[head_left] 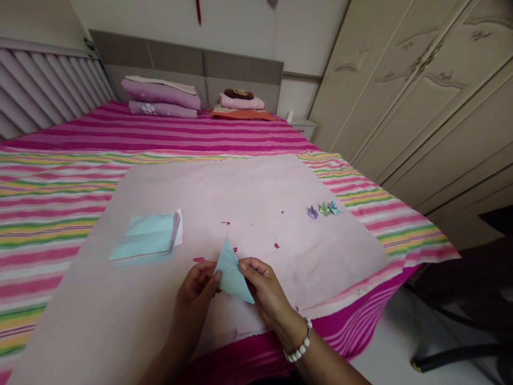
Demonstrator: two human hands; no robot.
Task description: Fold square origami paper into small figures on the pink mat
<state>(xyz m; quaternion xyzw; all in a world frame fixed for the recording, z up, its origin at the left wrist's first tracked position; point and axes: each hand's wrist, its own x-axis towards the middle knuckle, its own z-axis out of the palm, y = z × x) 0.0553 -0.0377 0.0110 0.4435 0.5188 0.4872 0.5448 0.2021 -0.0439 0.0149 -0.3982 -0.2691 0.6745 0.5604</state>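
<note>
Between my two hands is a light blue sheet of paper [232, 275], folded into a triangle with one point facing away from me. My left hand [199, 286] pinches its left edge between thumb and fingers. On the right edge, my right hand [262, 286] grips it the same way, with a white bead bracelet at the wrist. Left of my hands lies a stack of light blue paper [146, 235], with purple and white sheets showing at its side. Three small folded paper pieces stand at the right: a purple one [312, 212], a green one [324, 208] and a blue one [334, 207].
A large pale sheet [208, 187] covers the striped bed [168, 131]. Small red scraps [277, 246] are scattered around my hands. Folded purple bedding [162, 99] lies by the headboard [168, 59]. A cream wardrobe [393, 91] stands to the right, above a dark chair leg [457, 355].
</note>
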